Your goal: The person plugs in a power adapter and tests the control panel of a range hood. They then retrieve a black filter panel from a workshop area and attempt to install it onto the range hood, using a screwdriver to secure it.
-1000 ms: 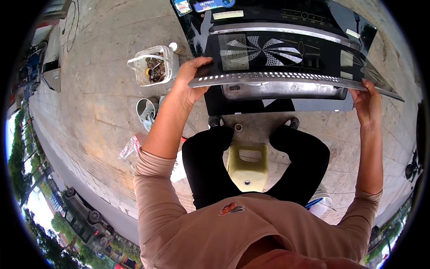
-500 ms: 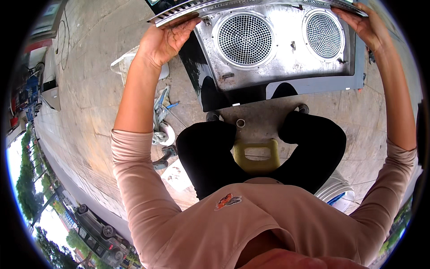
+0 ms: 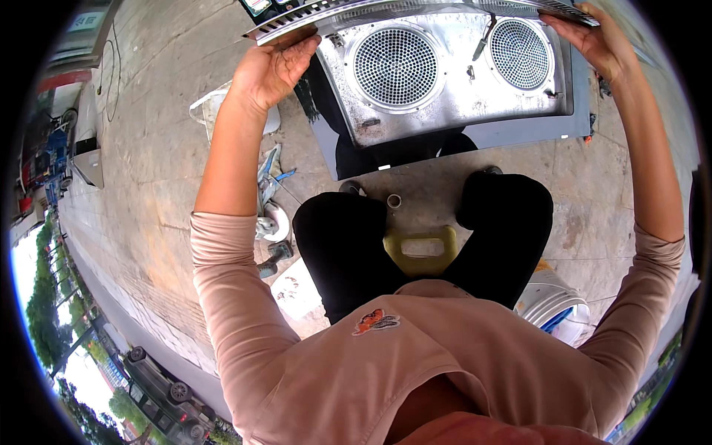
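A slotted metal panel (image 3: 356,15) spans the top of the view, raised above a range hood (image 3: 423,122) that lies on the ground. My left hand (image 3: 276,73) grips the panel's left end from below, fingers bent against its underside. At the other end my right hand (image 3: 597,46) clasps the panel, thumb and fingers round its edge. Under it the hood's stained metal face shows two round perforated grilles, the left grille (image 3: 396,67) and the right grille (image 3: 521,54). A thin dark strip (image 3: 484,38) hangs down between them. The panel's far side is cut off.
Between my knees is a yellow stool (image 3: 421,263), with a small ring (image 3: 394,201) on the paving ahead. To the left lie a grey rag (image 3: 268,167) and a cordless drill (image 3: 276,258). White buckets (image 3: 549,293) stand at lower right; a white container (image 3: 211,104) sits left of the hood.
The hood sits slightly higher and further left in view, and the panel with both hands has shifted a little left. The dark strip now hangs between the grilles. My right knee has moved inward.
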`<control>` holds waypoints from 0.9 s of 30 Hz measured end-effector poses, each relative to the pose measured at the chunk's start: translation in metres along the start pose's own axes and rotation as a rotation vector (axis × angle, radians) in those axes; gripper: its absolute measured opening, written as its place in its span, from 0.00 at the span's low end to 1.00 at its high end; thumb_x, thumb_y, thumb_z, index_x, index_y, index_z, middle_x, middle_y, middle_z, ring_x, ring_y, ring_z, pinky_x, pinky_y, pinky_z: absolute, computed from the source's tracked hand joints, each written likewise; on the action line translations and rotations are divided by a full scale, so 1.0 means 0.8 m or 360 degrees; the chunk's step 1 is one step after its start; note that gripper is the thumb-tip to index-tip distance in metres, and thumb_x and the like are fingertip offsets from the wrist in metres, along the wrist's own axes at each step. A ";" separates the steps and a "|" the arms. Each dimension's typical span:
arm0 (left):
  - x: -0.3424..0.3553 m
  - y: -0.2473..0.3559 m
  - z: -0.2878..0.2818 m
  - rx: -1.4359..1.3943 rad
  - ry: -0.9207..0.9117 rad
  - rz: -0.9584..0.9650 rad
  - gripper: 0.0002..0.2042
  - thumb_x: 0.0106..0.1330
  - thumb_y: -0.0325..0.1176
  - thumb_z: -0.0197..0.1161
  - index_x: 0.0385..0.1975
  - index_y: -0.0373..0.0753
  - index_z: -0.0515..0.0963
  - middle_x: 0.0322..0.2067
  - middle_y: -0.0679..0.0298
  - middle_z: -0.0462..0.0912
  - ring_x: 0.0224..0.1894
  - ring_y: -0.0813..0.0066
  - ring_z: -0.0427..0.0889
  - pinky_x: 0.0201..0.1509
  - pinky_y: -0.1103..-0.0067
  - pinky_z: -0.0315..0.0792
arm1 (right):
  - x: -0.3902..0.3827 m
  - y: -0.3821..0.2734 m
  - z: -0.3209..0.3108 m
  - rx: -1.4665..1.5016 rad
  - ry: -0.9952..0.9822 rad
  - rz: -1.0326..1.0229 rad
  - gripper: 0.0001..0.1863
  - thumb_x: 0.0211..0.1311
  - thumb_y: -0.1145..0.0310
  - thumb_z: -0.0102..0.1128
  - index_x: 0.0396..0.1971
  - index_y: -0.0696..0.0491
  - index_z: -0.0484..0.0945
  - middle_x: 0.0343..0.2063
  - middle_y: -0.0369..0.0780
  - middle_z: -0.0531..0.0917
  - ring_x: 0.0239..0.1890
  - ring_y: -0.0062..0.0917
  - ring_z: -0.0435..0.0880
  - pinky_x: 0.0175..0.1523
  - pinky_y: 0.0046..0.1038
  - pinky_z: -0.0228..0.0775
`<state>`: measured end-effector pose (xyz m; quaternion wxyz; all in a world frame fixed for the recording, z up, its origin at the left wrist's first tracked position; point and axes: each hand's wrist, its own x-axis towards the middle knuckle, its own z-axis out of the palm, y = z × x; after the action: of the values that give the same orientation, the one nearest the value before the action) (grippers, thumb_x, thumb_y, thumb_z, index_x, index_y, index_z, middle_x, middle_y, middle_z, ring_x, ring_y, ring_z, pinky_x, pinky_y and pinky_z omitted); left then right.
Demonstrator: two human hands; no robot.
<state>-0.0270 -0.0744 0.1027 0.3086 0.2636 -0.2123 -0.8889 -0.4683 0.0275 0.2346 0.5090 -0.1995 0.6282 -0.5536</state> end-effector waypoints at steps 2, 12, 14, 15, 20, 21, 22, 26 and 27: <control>0.006 -0.001 -0.002 -0.0026 -0.0051 -0.0001 0.20 0.76 0.36 0.37 0.51 0.23 0.69 0.43 0.43 0.80 0.44 0.57 0.84 0.46 0.71 0.84 | 0.015 -0.006 -0.016 -0.0087 -0.0004 0.0077 0.17 0.61 0.72 0.43 0.44 0.70 0.71 0.38 0.55 0.80 0.39 0.43 0.84 0.45 0.37 0.83; 0.047 0.001 -0.038 0.0070 0.0196 0.0075 0.20 0.75 0.36 0.38 0.47 0.25 0.72 0.40 0.48 0.82 0.39 0.60 0.86 0.43 0.74 0.84 | 0.110 0.056 -0.037 -0.0026 -0.0249 0.0037 0.22 0.69 0.70 0.40 0.51 0.78 0.61 0.48 0.66 0.73 0.50 0.51 0.80 0.54 0.37 0.80; 0.053 0.003 -0.048 0.0048 0.0181 0.0096 0.20 0.75 0.38 0.40 0.47 0.25 0.72 0.40 0.47 0.82 0.39 0.60 0.86 0.42 0.74 0.84 | 0.119 0.052 -0.030 -0.0016 -0.0291 0.0035 0.22 0.70 0.70 0.40 0.50 0.78 0.61 0.47 0.66 0.74 0.49 0.51 0.80 0.54 0.37 0.79; 0.056 0.001 -0.050 0.0052 0.0226 0.0120 0.20 0.75 0.39 0.41 0.47 0.26 0.73 0.41 0.46 0.82 0.39 0.61 0.86 0.41 0.74 0.84 | 0.118 0.048 -0.022 -0.0047 -0.0344 0.0031 0.21 0.69 0.71 0.41 0.50 0.78 0.61 0.47 0.67 0.73 0.50 0.53 0.79 0.54 0.37 0.79; 0.071 -0.009 -0.061 0.0027 0.0339 0.0139 0.20 0.74 0.40 0.45 0.47 0.26 0.73 0.40 0.47 0.82 0.38 0.62 0.86 0.40 0.75 0.84 | 0.126 0.050 0.000 -0.0001 -0.0046 0.0006 0.14 0.59 0.70 0.44 0.37 0.66 0.71 0.35 0.53 0.81 0.37 0.42 0.85 0.49 0.39 0.80; 0.073 -0.010 -0.067 0.0032 0.0363 0.0166 0.19 0.74 0.40 0.45 0.47 0.26 0.73 0.40 0.48 0.82 0.38 0.62 0.86 0.40 0.75 0.84 | 0.129 0.052 0.003 -0.0021 -0.0057 -0.0003 0.14 0.59 0.69 0.45 0.37 0.66 0.71 0.35 0.53 0.81 0.37 0.41 0.85 0.49 0.38 0.80; 0.075 -0.011 -0.072 0.0037 0.0388 0.0194 0.19 0.74 0.40 0.46 0.47 0.26 0.73 0.39 0.48 0.83 0.38 0.62 0.86 0.40 0.75 0.84 | 0.132 0.054 0.006 -0.0042 -0.0070 -0.0012 0.15 0.59 0.69 0.45 0.37 0.66 0.71 0.34 0.52 0.81 0.37 0.41 0.85 0.48 0.38 0.80; 0.083 -0.012 -0.082 0.0027 0.0354 0.0193 0.18 0.75 0.36 0.39 0.46 0.27 0.72 0.40 0.50 0.82 0.40 0.61 0.85 0.43 0.74 0.84 | 0.154 0.070 0.002 -0.0039 -0.0054 0.0079 0.15 0.58 0.69 0.45 0.36 0.66 0.72 0.33 0.51 0.82 0.35 0.40 0.85 0.46 0.37 0.81; 0.084 -0.014 -0.085 0.0017 0.0364 0.0180 0.19 0.75 0.37 0.41 0.46 0.26 0.73 0.39 0.49 0.82 0.40 0.61 0.85 0.43 0.74 0.84 | 0.156 0.077 0.003 -0.0024 -0.0017 0.0100 0.15 0.58 0.68 0.44 0.36 0.66 0.72 0.32 0.51 0.82 0.34 0.41 0.85 0.44 0.38 0.81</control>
<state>-0.0361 -0.1253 0.0216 0.3791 0.3525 -0.1950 -0.8331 -0.4970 -0.0564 0.1275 0.5281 -0.1864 0.6355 -0.5315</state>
